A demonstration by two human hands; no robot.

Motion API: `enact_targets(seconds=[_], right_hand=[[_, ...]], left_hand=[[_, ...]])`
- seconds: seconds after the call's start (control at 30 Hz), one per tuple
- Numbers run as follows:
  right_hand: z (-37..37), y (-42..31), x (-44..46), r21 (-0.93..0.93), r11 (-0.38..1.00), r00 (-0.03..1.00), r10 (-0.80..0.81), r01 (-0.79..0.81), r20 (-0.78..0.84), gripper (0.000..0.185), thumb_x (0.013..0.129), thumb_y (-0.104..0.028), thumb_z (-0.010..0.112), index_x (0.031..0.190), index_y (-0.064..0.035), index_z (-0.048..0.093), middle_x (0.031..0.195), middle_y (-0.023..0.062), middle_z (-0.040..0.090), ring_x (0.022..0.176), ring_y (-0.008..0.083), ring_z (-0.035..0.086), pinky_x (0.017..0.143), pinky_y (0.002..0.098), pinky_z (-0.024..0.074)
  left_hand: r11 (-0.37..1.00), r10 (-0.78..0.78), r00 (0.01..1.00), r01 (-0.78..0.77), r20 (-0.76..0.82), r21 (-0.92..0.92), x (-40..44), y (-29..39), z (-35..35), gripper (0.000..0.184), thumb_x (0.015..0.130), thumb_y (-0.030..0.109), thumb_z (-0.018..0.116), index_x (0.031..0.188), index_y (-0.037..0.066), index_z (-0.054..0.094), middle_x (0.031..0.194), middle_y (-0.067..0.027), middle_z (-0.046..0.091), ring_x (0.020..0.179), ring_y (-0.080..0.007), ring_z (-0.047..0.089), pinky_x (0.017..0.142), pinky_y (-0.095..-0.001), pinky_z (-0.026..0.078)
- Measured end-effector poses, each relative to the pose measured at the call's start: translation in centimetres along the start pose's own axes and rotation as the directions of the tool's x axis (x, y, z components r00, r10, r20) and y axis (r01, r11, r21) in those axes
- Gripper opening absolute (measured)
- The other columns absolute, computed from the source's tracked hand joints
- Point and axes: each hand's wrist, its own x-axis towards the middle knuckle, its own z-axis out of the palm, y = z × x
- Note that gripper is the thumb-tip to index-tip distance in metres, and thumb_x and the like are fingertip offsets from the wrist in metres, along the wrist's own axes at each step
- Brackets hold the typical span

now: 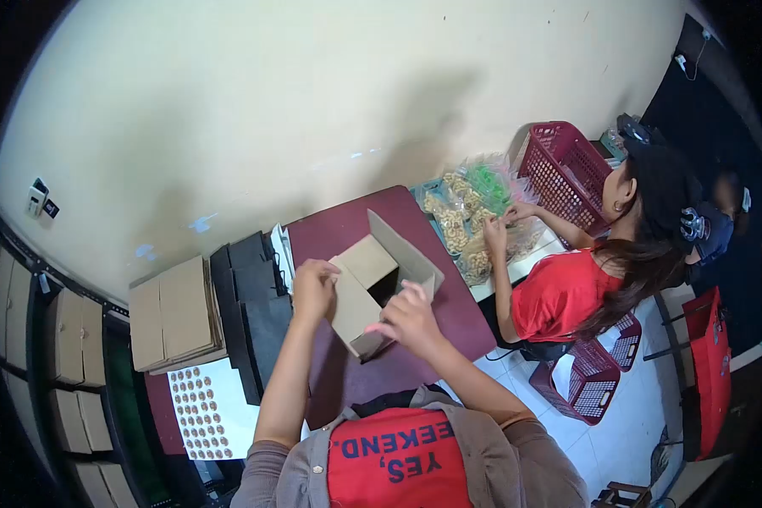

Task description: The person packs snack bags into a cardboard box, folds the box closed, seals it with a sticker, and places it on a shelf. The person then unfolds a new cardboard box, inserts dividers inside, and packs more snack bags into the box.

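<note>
Cardboard box (356, 296) sits tilted at an angle on a dark red table (461, 330), directly in front of the person wearing the camera. One of its flaps stands upright along the far right side, while others lie partly folded over the top, leaving a dark gap in the middle. Two bare hands work at the box, apart from each other. The left hand (315, 289) touches the flap edge on the box's left side; whether it grips there, I cannot tell. The right hand (411, 322) is over the near right part of the box, thumb and fingers spread apart; whether it touches the cardboard is unclear.

Left of the box lie a flat black stack (250, 313), then a pile of folded cardboard (171, 313), with a white sheet of round stickers (199, 415) nearer the person. Farther left of the box, a dark shelf holds more boxes (80, 339).

Right of the box, a co-worker in a red shirt (559, 292) has both hands among clear bags of pale snacks (453, 229). Beyond those bags from the box is a tall red basket (563, 182); more red baskets (588, 394) rest on the floor, right of the box.
</note>
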Motion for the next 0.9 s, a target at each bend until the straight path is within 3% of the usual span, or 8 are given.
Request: enact_targets(seconds=[0.07,0.23,0.3,0.47,0.57,0.67,0.8,0.9], right_hand=[[0.8,-2.6,-1.4,0.046,0.999,1.0,0.027,-0.028,0.01,0.034,0.069,-0.034,0.082,0.072,-0.0096,0.06,0.076,0.0025,0.056,0.079,0.0232,0.057,0.093,0.0438,0.0448],[-1.8,-5.7,-1.0,0.281,0.951,0.989,0.143,-0.127,-0.04,0.02,0.078,-0.021,0.078,0.08,-0.0088,0.063,0.084,0.0061,0.063,0.083,0.0258,0.061,0.09,0.0427,0.0481],[-5.2,-5.4,0.2,0.11,0.988,0.989,0.114,-0.103,-0.09,0.005,0.084,-0.009,0.068,0.087,-0.0069,0.064,0.089,0.007,0.065,0.087,0.0276,0.063,0.092,0.0448,0.0477],[-8.4,-0.9,1.5,0.007,0.902,0.878,0.423,-0.433,-0.223,0.044,0.088,-0.009,0.064,0.131,-0.0036,0.055,0.115,0.018,0.062,0.104,0.0367,0.061,0.1,0.0439,0.0442],[-6.6,0.2,0.5,0.17,0.819,0.826,0.562,-0.548,-0.044,0.061,0.092,-0.014,0.063,0.148,-0.0054,0.038,0.131,0.0241,0.055,0.115,0.035,0.06,0.098,0.0421,0.0462],[-6.3,2.4,0.0,0.379,0.444,0.575,0.721,-0.812,0.388,0.071,0.094,-0.017,0.062,0.154,-0.0071,0.026,0.138,0.0284,0.05,0.123,0.0312,0.056,0.098,0.0379,0.0469],[-5.4,7.1,1.5,0.443,0.465,0.642,0.542,-0.767,0.542,0.072,0.094,-0.014,0.061,0.155,-0.0062,0.023,0.137,0.0259,0.051,0.122,0.0279,0.056,0.098,0.0353,0.0468],[-3.3,10.0,3.6,0.354,0.574,0.651,0.471,-0.739,0.596,0.073,0.093,-0.013,0.06,0.155,-0.0066,0.022,0.143,0.0228,0.048,0.126,0.0265,0.053,0.103,0.0332,0.0423]], left_hand=[[0.97,0.2,0.979,-0.204,0.038,0.132,-2.0,0.7,1.2,0.022,0.075,0.009,0.076,0.096,0.011,0.071,0.105,-0.0111,0.062,0.105,-0.0316,0.058,0.097,-0.0454,0.043],[0.932,0.16,0.962,-0.22,0.22,0.289,-6.5,4.1,1.0,0.059,0.081,0.043,0.074,0.132,0.017,0.058,0.143,-0.0175,0.044,0.136,-0.04,0.037,0.114,-0.0589,0.02],[0.925,0.139,0.959,-0.215,0.246,0.314,-7.0,3.6,1.2,0.061,0.086,0.048,0.067,0.138,0.02,0.054,0.151,-0.016,0.039,0.144,-0.0394,0.028,0.117,-0.0596,0.012],[0.952,0.147,0.968,-0.194,0.204,0.235,-7.3,1.8,1.6,0.053,0.089,0.04,0.065,0.138,0.022,0.055,0.151,-0.0135,0.041,0.144,-0.0382,0.028,0.117,-0.0601,0.011],[0.935,0.162,0.968,-0.212,0.189,0.283,-7.7,2.6,2.1,0.049,0.089,0.037,0.065,0.135,0.022,0.056,0.149,-0.0131,0.044,0.143,-0.0393,0.031,0.115,-0.0625,0.014],[0.88,0.204,0.941,-0.297,0.27,0.37,-8.0,3.3,2.8,0.044,0.089,0.034,0.064,0.13,0.02,0.06,0.144,-0.0123,0.047,0.14,-0.0376,0.035,0.114,-0.0648,0.016],[0.874,0.069,0.898,-0.264,0.434,0.408,-4.1,7.8,2.4,0.05,0.077,0.032,0.072,0.118,0.007,0.057,0.137,-0.0194,0.045,0.139,-0.0403,0.032,0.11,-0.0685,0.021],[0.852,0.144,0.913,-0.311,0.382,0.421,-2.7,6.6,6.1,0.064,0.071,0.033,0.076,0.122,0.005,0.051,0.14,-0.0219,0.04,0.142,-0.044,0.024,0.105,-0.0756,0.019]])
